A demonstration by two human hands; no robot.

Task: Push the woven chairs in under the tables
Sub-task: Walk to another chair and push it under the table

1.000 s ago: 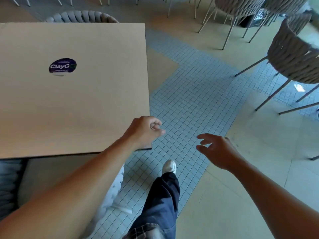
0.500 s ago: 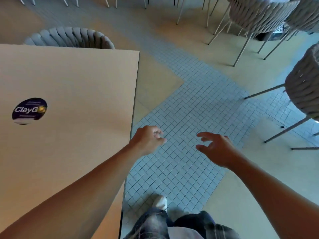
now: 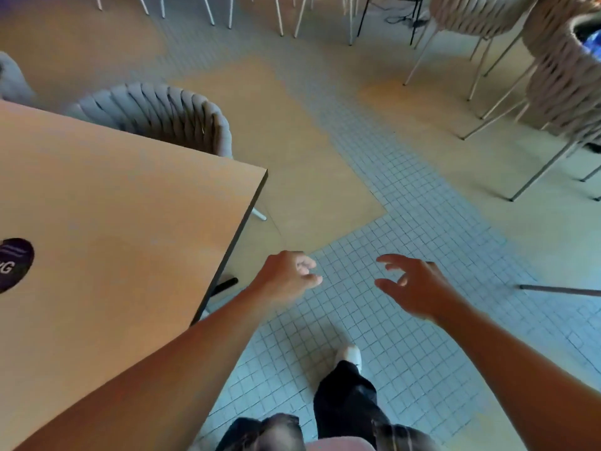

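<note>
A grey woven chair [image 3: 156, 115] stands tucked against the far edge of the tan wooden table [image 3: 113, 239] on the left. More woven chairs [image 3: 566, 83] on thin metal legs stand at the upper right, away from any table in view. My left hand [image 3: 286, 276] hovers just off the table's right corner with its fingers loosely curled and nothing in it. My right hand [image 3: 411, 286] is held out over the tiled floor, fingers spread and empty. Neither hand touches a chair.
A round dark sticker [image 3: 13, 263] lies on the table top. My leg and white shoe [image 3: 349, 354] are on the small blue-grey floor tiles. A dark bar [image 3: 559, 290] lies low at the right edge. Several thin chair legs [image 3: 279, 14] line the far floor.
I have stepped forward and turned right: the table slid left and back, its far corner and the tucked chair now show fully. Both hands stay out in front, still empty.
</note>
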